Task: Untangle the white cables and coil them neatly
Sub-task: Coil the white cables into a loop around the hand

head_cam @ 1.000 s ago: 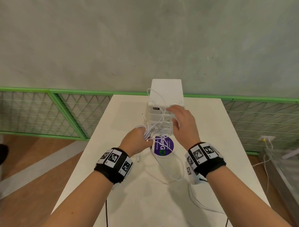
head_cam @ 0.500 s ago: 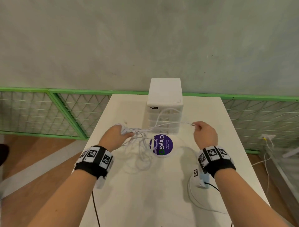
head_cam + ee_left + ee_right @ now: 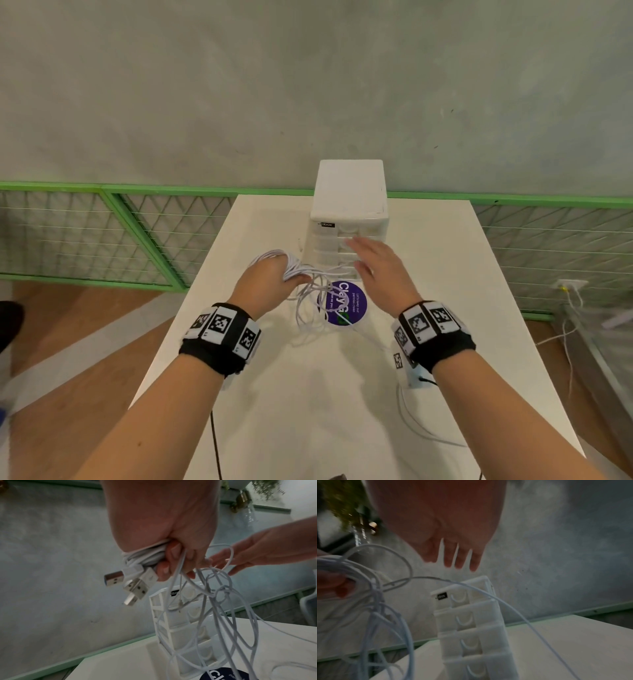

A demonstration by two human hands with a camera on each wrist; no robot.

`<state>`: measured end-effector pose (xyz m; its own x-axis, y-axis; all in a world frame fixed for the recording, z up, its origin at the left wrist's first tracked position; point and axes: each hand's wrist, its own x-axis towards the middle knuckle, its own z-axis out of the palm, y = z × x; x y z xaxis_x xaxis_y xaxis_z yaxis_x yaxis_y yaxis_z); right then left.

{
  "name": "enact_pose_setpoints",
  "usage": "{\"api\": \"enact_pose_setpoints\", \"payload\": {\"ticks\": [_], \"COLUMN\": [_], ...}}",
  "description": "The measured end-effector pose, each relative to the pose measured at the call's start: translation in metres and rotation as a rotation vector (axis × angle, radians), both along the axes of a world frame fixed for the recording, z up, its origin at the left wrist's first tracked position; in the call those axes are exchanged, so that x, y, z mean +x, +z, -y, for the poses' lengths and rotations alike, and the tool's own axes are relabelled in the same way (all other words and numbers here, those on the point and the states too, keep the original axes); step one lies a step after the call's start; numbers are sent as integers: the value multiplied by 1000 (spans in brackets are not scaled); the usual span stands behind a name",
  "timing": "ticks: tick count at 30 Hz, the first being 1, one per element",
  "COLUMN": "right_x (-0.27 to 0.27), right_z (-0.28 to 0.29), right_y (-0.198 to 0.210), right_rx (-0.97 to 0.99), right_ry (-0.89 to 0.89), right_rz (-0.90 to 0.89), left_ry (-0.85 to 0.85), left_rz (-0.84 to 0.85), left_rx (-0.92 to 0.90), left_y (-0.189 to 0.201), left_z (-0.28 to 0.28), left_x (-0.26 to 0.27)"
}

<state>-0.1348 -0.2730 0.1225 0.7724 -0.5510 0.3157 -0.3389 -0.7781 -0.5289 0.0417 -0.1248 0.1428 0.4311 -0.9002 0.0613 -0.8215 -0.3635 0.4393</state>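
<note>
My left hand [image 3: 270, 281] grips a bundle of white cables [image 3: 291, 265] above the white table [image 3: 342, 394]. In the left wrist view the fingers [image 3: 164, 566] curl round the cables [image 3: 145, 557], with three USB plugs [image 3: 135, 586] sticking out and tangled loops [image 3: 223, 615] hanging down. My right hand [image 3: 376, 270] hovers with straight fingers in front of the white drawer unit [image 3: 349, 192] and holds nothing. In the right wrist view its fingers [image 3: 458, 558] are spread above the drawers [image 3: 471, 628], and a loose cable strand [image 3: 471, 588] arcs below them.
A round purple-labelled tub [image 3: 346, 305] sits under the hanging loops. A small white device [image 3: 407, 373] with its own cables lies by my right wrist. A green mesh fence [image 3: 102, 233] and a grey wall bound the table's far side.
My right hand has let go of the cable end it had pulled out to the right and moved back in toward the drawers. The left hand moved right, still gripping the bundle.
</note>
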Motion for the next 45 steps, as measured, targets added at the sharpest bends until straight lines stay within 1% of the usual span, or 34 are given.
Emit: {"api": "enact_pose_setpoints", "payload": {"ticks": [1, 2, 3, 5, 9, 13, 15, 16, 18, 20, 21, 22, 23, 24, 25, 26, 27, 28, 29, 30, 32, 35, 38, 40, 42, 44, 45], "right_x": [4, 6, 5, -1, -19, -45, -57, -62, -66, -65, -62, -58, -51, -44, -36, -26, -17, -9, -2, 2, 4, -1, -14, -26, -34, -35, -33], "right_z": [0, 1, 2, 5, 17, 30, 38, 41, 43, 42, 39, 34, 30, 24, 16, 9, 2, -2, -4, -4, -2, -4, 5, 15, 21, 22, 21], "right_y": [2, 4, 5, 4, -8, -19, -23, -26, -32, -38, -39, -39, -36, -33, -25, -17, -7, 0, 5, 6, 6, 4, -4, -12, -19, -22, -21], "right_rx": [31, 85, 147, 191, 204, 359, 412, 437, 487, 532, 519, 451, 337, 214, 111, 71, 88, 149, 208, 232, 270, 328, 261, 294, 341, 351, 358], "right_ry": [52, 60, 36, -87, -344, -658, -784, -811, -814, -764, -737, -703, -653, -578, -467, -334, -198, -81, 2, 40, 20, -47, -236, -388, -456, -489, -517], "right_rz": [-80, -126, -122, -78, -86, 62, 91, 74, -32, -191, -288, -364, -360, -265, -125, -15, 38, 31, -20, -82, -154, -113, -27, -7, -32, -67, -52], "left_ry": [-12, -18, -20, -3, 118, 188, 216, 227, 241, 226, 208, 182, 152, 113, 70, 24, -13, -42, -56, -60, -47, -20, 63, 125, 163, 160, 153], "left_rz": [16, 29, 42, 52, -7, -27, -25, -23, -43, -83, -100, -107, -107, -102, -96, -76, -52, -29, -15, -7, 4, 8, -34, -48, -55, -56, -58], "left_rx": [-8, -15, -10, 15, 11, 13, 0, -20, -56, -85, -92, -95, -87, -78, -62, -54, -47, -47, -49, -58, -69, -56, -67, -103, -117, -92, -80], "left_y": [1, 3, 5, 7, 6, 6, 6, 7, 9, 14, 16, 17, 18, 18, 18, 19, 19, 19, 20, 21, 23, 21, 18, 17, 18, 20, 20], "left_z": [1, 2, 2, 1, -7, -13, -18, -19, -20, -15, -13, -11, -8, -5, -2, 0, 4, 6, 8, 10, 12, 14, 11, 6, 1, 0, 1], "left_x": [-1, -2, -1, 3, 19, 37, 47, 49, 46, 36, 29, 22, 15, 9, 3, -4, -10, -15, -19, -22, -25, -23, -10, 3, 9, 7, 5]}}
